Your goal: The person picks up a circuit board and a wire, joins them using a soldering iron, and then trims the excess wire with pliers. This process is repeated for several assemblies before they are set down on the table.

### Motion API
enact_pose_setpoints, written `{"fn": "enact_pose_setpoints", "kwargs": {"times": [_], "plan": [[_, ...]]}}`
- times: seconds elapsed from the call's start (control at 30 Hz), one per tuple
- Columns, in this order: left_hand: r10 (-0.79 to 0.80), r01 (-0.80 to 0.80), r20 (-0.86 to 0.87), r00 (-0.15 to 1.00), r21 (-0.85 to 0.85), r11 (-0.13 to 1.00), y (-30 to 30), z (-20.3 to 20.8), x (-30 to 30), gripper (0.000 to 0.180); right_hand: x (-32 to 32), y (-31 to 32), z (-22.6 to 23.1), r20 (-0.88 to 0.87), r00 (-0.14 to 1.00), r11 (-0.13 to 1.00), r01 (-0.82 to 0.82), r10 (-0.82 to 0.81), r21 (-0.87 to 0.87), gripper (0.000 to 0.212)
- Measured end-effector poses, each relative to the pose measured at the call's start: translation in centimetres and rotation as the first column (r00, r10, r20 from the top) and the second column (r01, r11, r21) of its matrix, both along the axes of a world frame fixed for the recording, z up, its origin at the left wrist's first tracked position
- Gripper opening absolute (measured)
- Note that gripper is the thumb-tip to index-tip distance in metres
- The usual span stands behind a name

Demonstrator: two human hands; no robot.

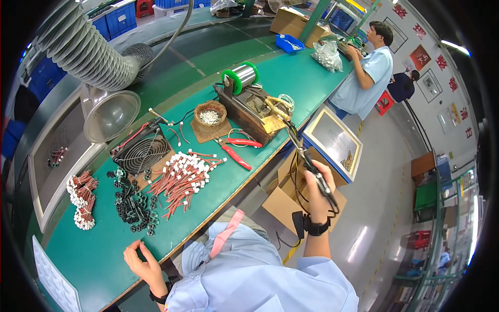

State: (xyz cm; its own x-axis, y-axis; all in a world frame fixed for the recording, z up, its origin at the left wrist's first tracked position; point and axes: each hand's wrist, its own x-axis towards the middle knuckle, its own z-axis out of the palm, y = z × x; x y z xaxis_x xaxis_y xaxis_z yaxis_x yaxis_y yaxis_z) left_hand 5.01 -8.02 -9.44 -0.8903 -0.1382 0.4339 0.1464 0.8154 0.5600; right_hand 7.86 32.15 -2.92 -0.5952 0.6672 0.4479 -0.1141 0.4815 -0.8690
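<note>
My right hand (pixel 319 190) is wrapped round a soldering iron (pixel 323 186), held up beyond the table's front edge. The iron's far end points toward a solder stand (pixel 249 112) with a yellow pad and a spool of solder wire (pixel 240 77). My left hand (pixel 143 264) rests at the table's near edge, its fingers curled but apart, with nothing visible between them. Just beyond it lies a pile of small black and green parts (pixel 132 203). Beside that pile are many red-brown wire leads with white connectors (pixel 184 177) and a bundled lot of them (pixel 82 200).
A black fan (pixel 143 153), a bowl of white bits (pixel 210 113) and red-handled cutters (pixel 239 151) lie on the green table (pixel 208 229). A duct with a clear hood (pixel 112 117) hangs at left. Cartons (pixel 283 205) stand below right. A co-worker (pixel 371 73) works farther along.
</note>
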Motion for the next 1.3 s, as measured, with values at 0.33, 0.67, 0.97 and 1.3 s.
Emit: {"fn": "enact_pose_setpoints", "kwargs": {"times": [0.33, 0.67, 0.97, 1.3], "plan": [[-0.027, 0.027, -0.015, 1.000, 0.001, 1.000, -0.3, -0.1, 0.2, 0.008, 1.1, -1.0, -0.9, 0.229, 0.973, 0.840, -0.111, -0.016, 0.532, 0.032], [-0.019, 0.019, -0.011, 1.000, 0.002, 1.000, -0.3, -0.1, 0.2, 0.008, 1.4, -0.3, -1.7, -0.257, 0.961, 0.810, -0.066, -0.107, -0.583, 0.022], [-0.015, 0.015, 0.003, 1.000, -0.025, 1.000, -0.2, 0.0, 0.1, 0.008, 1.3, -0.7, -3.2, -0.256, 0.956, 0.749, -0.063, -0.145, -0.659, 0.021], [-0.042, 0.037, 0.042, 0.998, 0.113, 0.993, 0.8, 2.7, 0.8, 0.006, 0.0, 0.9, -0.6, -0.399, 0.904, 0.833, -0.099, -0.153, -0.544, 0.025]]}}
